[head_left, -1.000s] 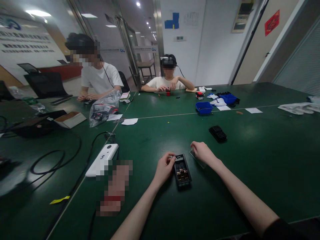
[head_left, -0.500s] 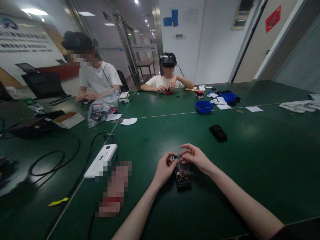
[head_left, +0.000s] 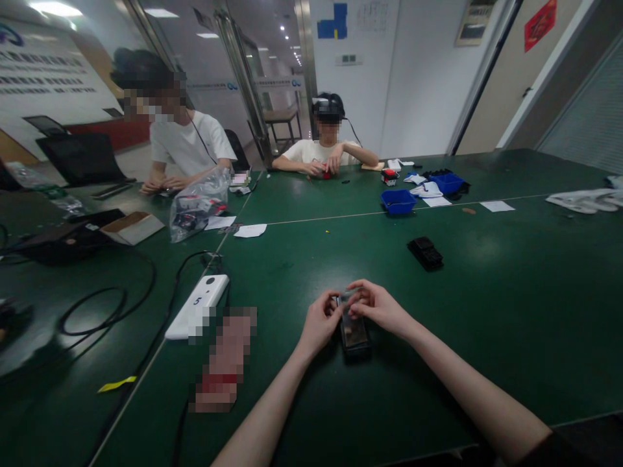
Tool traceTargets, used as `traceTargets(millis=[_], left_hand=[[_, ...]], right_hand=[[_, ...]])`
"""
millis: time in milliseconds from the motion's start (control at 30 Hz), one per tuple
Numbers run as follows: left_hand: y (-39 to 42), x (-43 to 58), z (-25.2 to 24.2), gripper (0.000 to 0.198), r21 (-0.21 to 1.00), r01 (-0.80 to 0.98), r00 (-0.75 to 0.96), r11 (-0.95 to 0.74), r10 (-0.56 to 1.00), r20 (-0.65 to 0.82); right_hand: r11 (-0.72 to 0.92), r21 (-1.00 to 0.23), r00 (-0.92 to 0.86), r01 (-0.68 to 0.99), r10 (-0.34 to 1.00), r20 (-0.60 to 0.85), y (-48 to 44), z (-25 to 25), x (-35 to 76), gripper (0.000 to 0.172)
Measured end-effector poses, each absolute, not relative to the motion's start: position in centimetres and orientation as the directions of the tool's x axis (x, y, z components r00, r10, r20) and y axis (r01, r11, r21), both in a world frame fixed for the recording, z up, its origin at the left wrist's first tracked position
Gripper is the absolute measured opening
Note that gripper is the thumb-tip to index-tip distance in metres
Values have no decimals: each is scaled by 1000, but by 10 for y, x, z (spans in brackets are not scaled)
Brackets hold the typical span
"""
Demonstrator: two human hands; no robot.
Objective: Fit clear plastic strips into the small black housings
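Note:
A small black box [head_left: 357, 352] rests on the green table in front of me, its long side pointing away. Over its top lies a clear plastic cover [head_left: 354, 329], through which brownish parts show faintly. My left hand [head_left: 318, 324] is closed at the far left side of the box, thumb and fingers gripping it. From the right, my right hand [head_left: 382, 310] pinches the far part of the cover, with its fingers bent over it. The far end of the box is mostly hidden by my fingers.
Beyond my right hand lies a black stacked piece [head_left: 425, 253]. A white power bank [head_left: 198, 308] and cables are at left. Farther off are a blue bin [head_left: 398, 202], a plastic bag [head_left: 199, 206] and papers. Two people [head_left: 192, 146] sit across the table.
The clear cover, tilted up before with brass-coloured terminals bare at the near end, now lies lower and flatter over the box. My right hand has moved slightly left with it.

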State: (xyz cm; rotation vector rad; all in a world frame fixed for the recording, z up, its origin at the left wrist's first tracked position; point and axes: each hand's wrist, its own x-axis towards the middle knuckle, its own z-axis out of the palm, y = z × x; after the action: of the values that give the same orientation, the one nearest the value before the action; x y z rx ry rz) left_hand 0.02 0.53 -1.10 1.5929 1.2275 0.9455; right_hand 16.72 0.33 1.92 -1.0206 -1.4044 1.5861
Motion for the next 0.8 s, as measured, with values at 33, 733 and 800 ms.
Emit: traceTargets(millis=[33,733,800], left_hand=[[5,0,-11,28,947,299,218,-115,975,50],[3,1,-6,25,952,285,200,-109,978,52],[3,1,-7,24,954,280,201,-109,978,53]], right_hand=[[-75,-997,-381,-10,922,-65,3,20,168,33],[151,-946,-403,288,915,24,4,23,177,29],[205,-899,-380,387,924,47,4,25,178,29]])
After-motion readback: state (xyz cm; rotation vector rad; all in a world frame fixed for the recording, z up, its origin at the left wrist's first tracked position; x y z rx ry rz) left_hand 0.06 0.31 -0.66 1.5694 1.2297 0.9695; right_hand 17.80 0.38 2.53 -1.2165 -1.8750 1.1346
